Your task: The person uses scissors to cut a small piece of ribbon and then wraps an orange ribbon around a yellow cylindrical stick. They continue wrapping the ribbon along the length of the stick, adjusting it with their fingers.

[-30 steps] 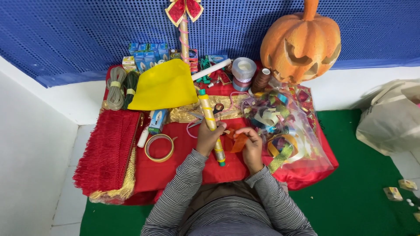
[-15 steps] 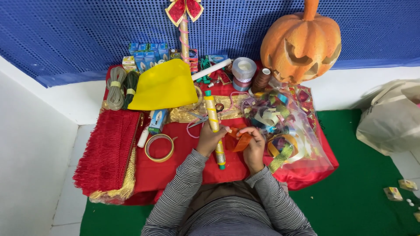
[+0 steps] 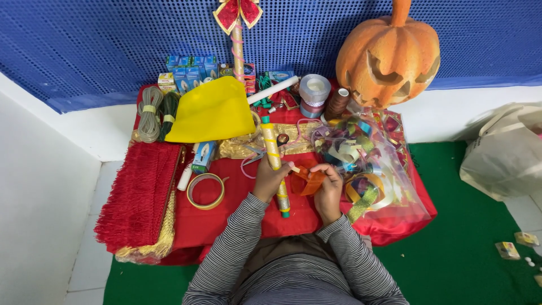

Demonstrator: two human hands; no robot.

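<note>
Orange ribbon [image 3: 309, 181]: stretched between both hands, above the red cloth [image 3: 226, 220].
Left hand [image 3: 270, 179]: fingers pinched on the ribbon's left end, resting against a gold-wrapped stick [image 3: 275, 164].
Right hand [image 3: 327, 189]: closed around the ribbon's right part.
Nearby: tape roll [image 3: 206, 191] left; clear bag of ribbons [image 3: 372, 169] right.

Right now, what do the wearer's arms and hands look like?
Both arms wear long sleeves with fine dark and light grey horizontal stripes, reaching the wrists. Left hand and right hand are bare: no gloves; no rings or watch visible.
</note>
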